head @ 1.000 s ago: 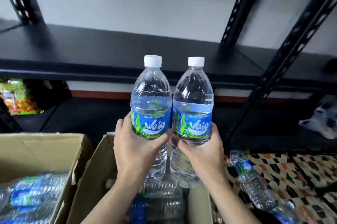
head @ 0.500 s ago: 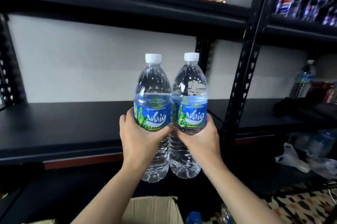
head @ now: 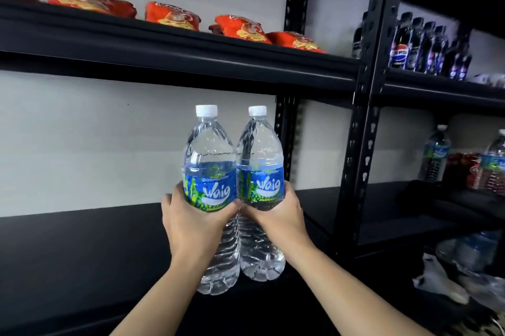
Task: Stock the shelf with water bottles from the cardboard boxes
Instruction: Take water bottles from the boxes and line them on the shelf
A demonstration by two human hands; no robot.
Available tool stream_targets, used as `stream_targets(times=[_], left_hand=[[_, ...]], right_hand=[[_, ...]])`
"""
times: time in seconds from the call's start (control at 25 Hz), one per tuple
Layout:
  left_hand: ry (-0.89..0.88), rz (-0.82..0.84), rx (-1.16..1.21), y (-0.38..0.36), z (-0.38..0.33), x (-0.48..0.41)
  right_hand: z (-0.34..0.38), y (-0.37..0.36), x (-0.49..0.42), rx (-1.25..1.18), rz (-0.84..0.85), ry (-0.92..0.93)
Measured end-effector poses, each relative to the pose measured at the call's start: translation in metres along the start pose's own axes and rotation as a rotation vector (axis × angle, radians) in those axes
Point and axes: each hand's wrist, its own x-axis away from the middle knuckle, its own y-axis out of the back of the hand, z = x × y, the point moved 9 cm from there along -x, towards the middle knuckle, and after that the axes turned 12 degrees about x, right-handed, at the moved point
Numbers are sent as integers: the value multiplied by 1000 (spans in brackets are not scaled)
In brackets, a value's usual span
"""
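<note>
while both arms reach up from the bottom of the frame, the left hand [head: 191,223] has its fingers wrapped tight around the left bottle [head: 210,171]. the right hand [head: 278,215] has its fingers wrapped tight around the right bottle [head: 259,169]. the two water bottles stand upright in the middle of the frame, side by side and touching. each has a white cap and a blue and green label. they are held up in front of the black shelf [head: 82,240], and their bottoms seem to hang above it. red snack bags [head: 172,15] lie on the upper shelf [head: 191,59] at the top. dark soda bottles [head: 426,46] stand at the upper right. more water bottles [head: 434,155] stand at the right edge.
</note>
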Motion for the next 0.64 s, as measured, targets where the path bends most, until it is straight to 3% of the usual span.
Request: stream_targets(times=[0.44,0.64], left_hand=[[-57,-14,71,-22,21,-44],[-86,2,63,-26,26,-43]], right_hand=[[-71,-48,-109,-34,-172,-19],[-82,-61,-108,-81,-127,-12]])
